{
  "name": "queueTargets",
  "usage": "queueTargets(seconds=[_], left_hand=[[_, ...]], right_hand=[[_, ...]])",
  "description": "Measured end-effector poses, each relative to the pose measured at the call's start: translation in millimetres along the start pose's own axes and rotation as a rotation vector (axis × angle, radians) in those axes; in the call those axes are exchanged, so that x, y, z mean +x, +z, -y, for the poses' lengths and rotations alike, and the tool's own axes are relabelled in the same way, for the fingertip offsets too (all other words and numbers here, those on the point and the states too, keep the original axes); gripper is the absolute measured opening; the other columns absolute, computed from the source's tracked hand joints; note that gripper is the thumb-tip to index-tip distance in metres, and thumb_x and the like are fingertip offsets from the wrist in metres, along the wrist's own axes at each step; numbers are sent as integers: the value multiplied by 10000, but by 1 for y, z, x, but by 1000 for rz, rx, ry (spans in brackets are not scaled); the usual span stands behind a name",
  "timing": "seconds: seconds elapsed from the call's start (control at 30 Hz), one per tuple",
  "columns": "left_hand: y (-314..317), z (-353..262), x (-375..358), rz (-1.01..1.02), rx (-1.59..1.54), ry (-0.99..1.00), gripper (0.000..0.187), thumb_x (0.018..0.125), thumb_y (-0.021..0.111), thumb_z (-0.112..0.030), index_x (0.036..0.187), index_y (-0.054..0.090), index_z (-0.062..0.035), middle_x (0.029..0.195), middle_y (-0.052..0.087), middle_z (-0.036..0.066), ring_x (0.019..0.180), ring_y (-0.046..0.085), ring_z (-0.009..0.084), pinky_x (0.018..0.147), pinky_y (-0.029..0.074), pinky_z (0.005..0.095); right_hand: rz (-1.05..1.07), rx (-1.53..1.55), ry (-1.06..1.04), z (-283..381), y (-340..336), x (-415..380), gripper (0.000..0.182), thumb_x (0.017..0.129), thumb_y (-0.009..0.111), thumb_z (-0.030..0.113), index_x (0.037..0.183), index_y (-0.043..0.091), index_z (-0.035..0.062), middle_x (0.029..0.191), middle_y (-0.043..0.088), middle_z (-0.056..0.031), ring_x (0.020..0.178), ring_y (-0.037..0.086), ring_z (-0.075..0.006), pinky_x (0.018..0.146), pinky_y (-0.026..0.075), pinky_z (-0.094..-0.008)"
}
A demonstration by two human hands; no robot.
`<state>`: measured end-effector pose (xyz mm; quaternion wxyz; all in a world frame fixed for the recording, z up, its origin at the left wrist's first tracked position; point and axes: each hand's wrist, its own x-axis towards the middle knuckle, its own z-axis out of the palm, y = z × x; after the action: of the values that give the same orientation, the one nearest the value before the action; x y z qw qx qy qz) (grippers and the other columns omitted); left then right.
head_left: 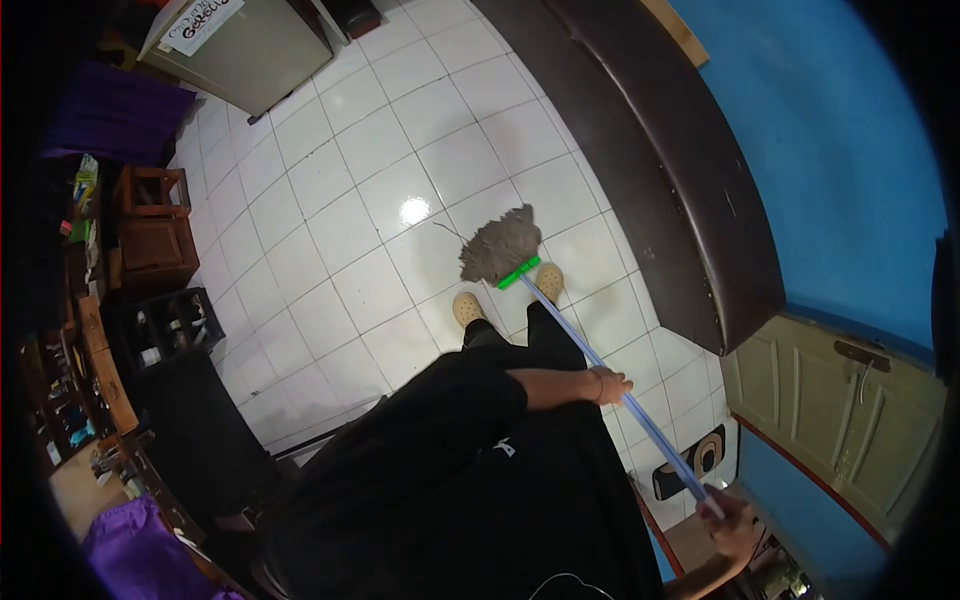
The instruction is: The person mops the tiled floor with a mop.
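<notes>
I hold a mop with a long pale-blue handle (pixel 655 432), a green head clamp (pixel 519 272) and grey-brown strands (pixel 502 243). The strands lie spread on the white tiled floor, just ahead of my beige clogs. My left hand (pixel 609 386) reaches across my body, its fingers wrapped round the middle of the handle. Near the handle's top end, my right hand (pixel 728 522) is closed around it at the lower right. The handle slants from the floor up toward my right side.
A long dark-brown padded bench (pixel 660 170) runs along the blue wall at right, near a cream door (pixel 835 415) and a patterned mat (pixel 690 462). At left stand a wooden stool (pixel 155 225), a black rack (pixel 170 325) and a black chair (pixel 200 430). A cabinet (pixel 245 55) stands at upper left.
</notes>
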<state>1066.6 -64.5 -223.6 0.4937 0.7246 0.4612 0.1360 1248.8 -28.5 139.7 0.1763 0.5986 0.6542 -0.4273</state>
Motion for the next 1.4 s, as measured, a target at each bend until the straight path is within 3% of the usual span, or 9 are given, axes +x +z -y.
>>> queueTargets(seconds=[0.2,0.33,0.57,0.77,0.9,1.0,1.27,1.33,1.4], left_hand=[[5,3,-22,172,138,-61,400,811,539,-367,1095,449,-100,1038,545,84,917,573,287,700,450,431],[7,27,-22,-192,72,-226,317,795,544,-319,1045,470,-138,1004,550,66,871,591,255,673,419,468],[-20,98,-61,-514,58,-585,320,774,549,-222,1074,452,-163,1201,468,78,940,554,308,751,429,492],[-60,142,-116,-457,72,-807,611,806,491,-165,1327,190,-60,1422,151,126,1188,384,300,851,393,501],[-67,146,-130,-383,111,-856,700,805,472,-137,1366,62,-48,1436,83,140,1222,352,280,874,390,471],[-64,144,-130,-676,-42,-774,756,798,469,-127,1365,-23,-46,1435,36,163,1215,351,309,888,388,453],[-63,69,-76,-100,257,-557,760,773,409,-106,1341,-86,-6,1366,230,236,1021,519,373,889,374,479],[-46,57,-54,-166,92,-429,640,790,411,-111,1342,112,12,1211,446,245,964,546,370,849,417,457],[-36,47,-20,252,301,-129,410,793,470,-117,1181,434,7,1020,572,214,937,562,351,812,451,419]], right_hand=[[-172,199,111,-33,57,-14,360,709,608,54,1056,582,-37,507,455,19,395,354,-35,362,244,-200],[-266,41,-12,5,49,24,188,712,596,67,867,628,-34,515,435,11,456,382,-38,407,282,-223],[-87,230,0,16,92,118,281,756,640,144,999,626,5,673,580,-2,555,452,-27,464,378,-193],[-113,151,-501,53,210,237,284,789,587,196,1049,601,81,839,613,-196,800,588,-355,691,474,-376],[-44,-37,-570,101,260,297,344,822,514,255,1139,530,122,843,612,-176,801,579,-368,706,472,-427],[38,-39,-444,132,237,285,368,812,544,302,1148,539,152,918,607,-186,868,572,-352,770,454,-405],[-78,-29,-512,4,161,238,315,793,591,288,1077,595,152,914,620,-152,847,593,-302,738,461,-358],[-98,50,-413,-31,139,196,306,782,623,260,1057,608,126,883,628,-156,811,616,-252,709,466,-317],[-153,64,-386,-59,115,146,301,779,639,230,1031,615,66,769,637,-134,612,594,-139,585,463,-267]])
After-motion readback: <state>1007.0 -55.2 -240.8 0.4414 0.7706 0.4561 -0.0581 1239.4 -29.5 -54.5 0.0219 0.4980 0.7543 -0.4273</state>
